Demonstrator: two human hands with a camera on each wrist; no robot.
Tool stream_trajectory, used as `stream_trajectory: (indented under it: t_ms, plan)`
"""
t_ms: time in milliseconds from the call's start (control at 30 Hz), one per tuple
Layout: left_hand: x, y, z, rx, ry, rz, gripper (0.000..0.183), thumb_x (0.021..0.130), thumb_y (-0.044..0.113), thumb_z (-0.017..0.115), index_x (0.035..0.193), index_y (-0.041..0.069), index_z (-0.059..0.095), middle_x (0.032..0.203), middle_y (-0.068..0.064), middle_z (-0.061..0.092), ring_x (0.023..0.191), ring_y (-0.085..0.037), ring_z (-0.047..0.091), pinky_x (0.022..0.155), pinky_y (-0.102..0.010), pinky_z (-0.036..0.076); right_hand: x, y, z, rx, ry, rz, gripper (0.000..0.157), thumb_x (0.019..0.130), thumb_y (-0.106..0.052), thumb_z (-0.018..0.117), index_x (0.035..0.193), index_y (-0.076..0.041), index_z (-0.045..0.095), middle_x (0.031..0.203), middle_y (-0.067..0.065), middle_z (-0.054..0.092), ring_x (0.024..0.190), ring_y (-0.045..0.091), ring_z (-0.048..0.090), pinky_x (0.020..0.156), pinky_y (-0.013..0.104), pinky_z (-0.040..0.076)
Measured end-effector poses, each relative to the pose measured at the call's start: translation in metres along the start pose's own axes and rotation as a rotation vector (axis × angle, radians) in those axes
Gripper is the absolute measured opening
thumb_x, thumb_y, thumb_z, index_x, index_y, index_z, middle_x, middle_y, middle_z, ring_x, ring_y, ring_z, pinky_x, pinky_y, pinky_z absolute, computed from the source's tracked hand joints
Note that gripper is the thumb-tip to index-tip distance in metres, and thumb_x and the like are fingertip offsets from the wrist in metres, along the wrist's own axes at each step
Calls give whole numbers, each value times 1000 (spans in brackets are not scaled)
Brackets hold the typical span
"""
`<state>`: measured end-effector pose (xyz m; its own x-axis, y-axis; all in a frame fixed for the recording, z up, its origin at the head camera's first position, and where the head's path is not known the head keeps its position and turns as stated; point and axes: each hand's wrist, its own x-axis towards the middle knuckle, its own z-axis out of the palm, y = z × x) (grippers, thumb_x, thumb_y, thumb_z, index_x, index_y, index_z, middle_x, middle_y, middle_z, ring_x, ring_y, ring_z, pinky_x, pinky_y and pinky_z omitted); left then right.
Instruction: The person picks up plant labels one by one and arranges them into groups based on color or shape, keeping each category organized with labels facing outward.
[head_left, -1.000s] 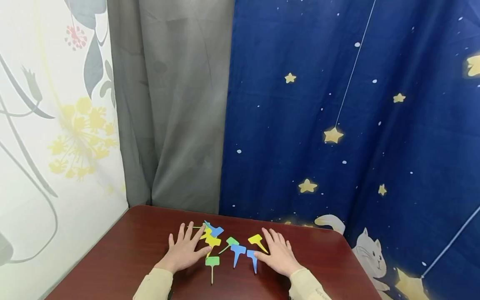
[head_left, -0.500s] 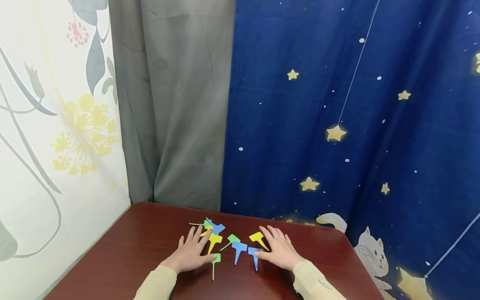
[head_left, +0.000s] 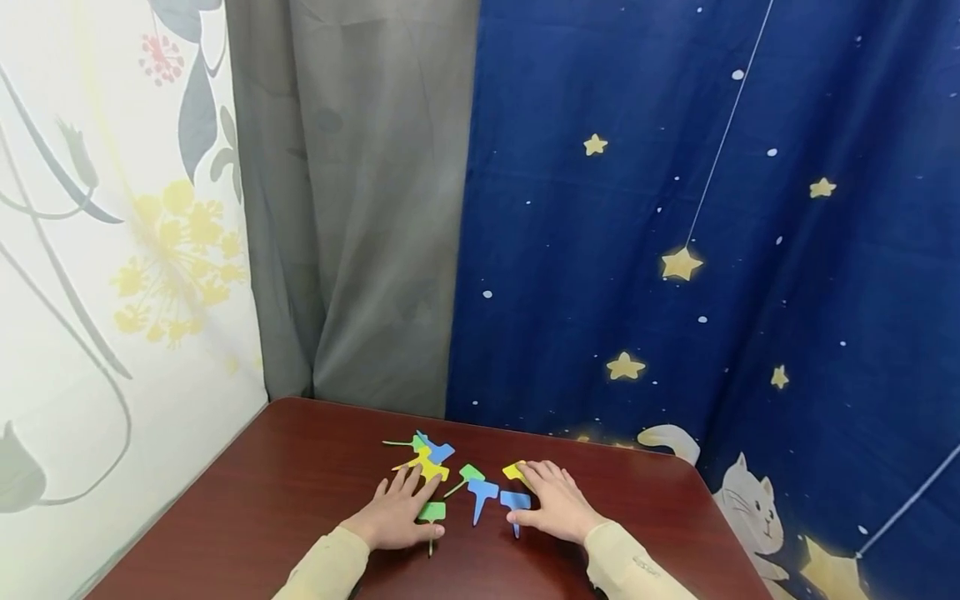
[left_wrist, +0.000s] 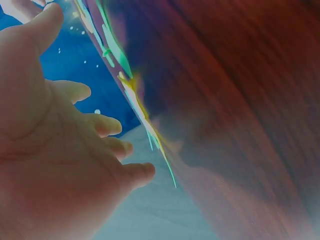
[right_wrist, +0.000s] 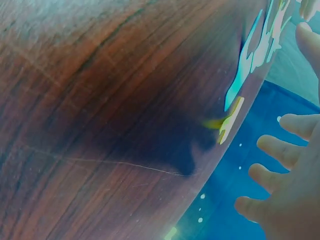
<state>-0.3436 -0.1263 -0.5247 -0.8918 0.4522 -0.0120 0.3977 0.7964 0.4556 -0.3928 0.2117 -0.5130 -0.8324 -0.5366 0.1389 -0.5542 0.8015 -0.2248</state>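
Several T-shaped plastic plant labels lie on the dark red table. My left hand point(head_left: 393, 510), fingers spread and palm down, is over the left side of the group. Its thumb crosses the stem of the front green plant label point(head_left: 432, 510); the left wrist view shows a gap between palm and table. My right hand point(head_left: 557, 504) has its fingers extended beside a blue plant label point(head_left: 515, 500) and a yellow plant label point(head_left: 513, 472), partly covering both. Between the hands lie another blue plant label point(head_left: 483, 487) and a green one. Neither hand holds anything.
At the back left, yellow plant labels point(head_left: 433, 471), a blue plant label point(head_left: 442, 453) and a green plant label point(head_left: 417, 443) overlap in a cluster. The table point(head_left: 300, 475) ends at a grey curtain point(head_left: 382, 250) and a blue starry curtain point(head_left: 570, 275).
My left hand has moved right and nearer to me, off the cluster and over the front green label. My right hand has shifted slightly, covering the yellow label's stem. The head view has shifted slightly.
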Motion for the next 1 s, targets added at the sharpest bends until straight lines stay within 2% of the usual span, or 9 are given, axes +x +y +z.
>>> stream_trajectory:
  t_ms: [167,400,733,1000]
  plan:
    - [-3,4,2,14,-36,18,78,98,56,56,159,14,32,163,-23,17,150,-47,12,111,-72,17,-1,6,4,-15,-5,-12,90,83,-69,68,150,-13,49,149,8,48,137,33,39,109,68,27]
    - [-5,15,5,108,-66,53,73,100,54,53,158,15,35,163,-15,26,150,-37,21,113,-65,23,-4,8,9,-12,-18,1,88,81,-71,69,147,-15,54,143,3,52,131,28,45,106,66,32]
    - [-9,16,9,88,-74,24,71,100,55,53,159,20,35,163,-19,25,149,-43,18,112,-68,22,-2,10,20,-22,-33,-8,92,78,-75,68,146,-15,54,142,5,53,132,29,44,105,68,32]
    - [-13,12,11,90,-83,14,69,99,55,54,158,22,38,162,-17,28,149,-43,20,111,-69,23,-2,11,23,11,-32,13,90,74,-74,72,144,-20,56,140,6,52,134,34,41,102,76,28]
